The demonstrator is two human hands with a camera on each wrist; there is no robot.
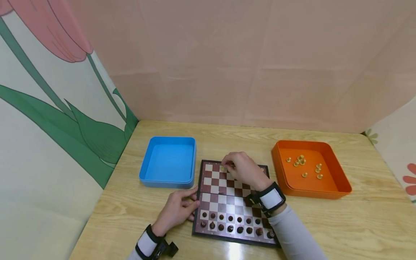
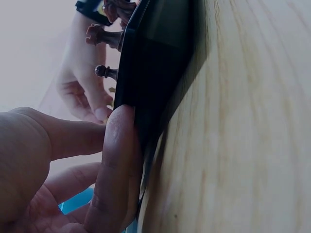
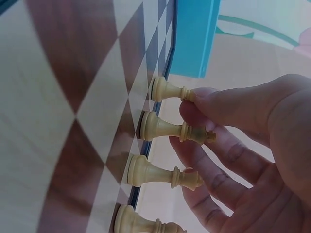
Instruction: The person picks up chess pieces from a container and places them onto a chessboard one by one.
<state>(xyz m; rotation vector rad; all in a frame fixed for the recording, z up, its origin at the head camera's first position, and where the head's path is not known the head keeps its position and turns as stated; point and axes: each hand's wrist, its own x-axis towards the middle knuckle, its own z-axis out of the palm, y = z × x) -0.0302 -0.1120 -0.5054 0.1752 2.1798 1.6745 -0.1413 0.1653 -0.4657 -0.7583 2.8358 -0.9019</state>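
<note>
A small chessboard (image 1: 224, 199) lies on the wooden table in front of me. Dark pieces (image 1: 230, 224) fill its two nearest rows. My right hand (image 1: 229, 165) reaches over the far row and pinches the head of a light chess piece (image 3: 167, 91) with thumb and forefinger. That piece stands at the board's edge, with other light pieces (image 3: 163, 127) lined up beside it. My left hand (image 1: 191, 202) rests on the table at the board's left side. Its straight fingers (image 2: 116, 160) press against the black edge (image 2: 155, 73).
An empty blue tray (image 1: 191, 159) sits left of the board. To the right, an orange tray (image 1: 338, 169) holds several light pieces (image 1: 300, 160). Pink and flower-printed walls close in the table on three sides.
</note>
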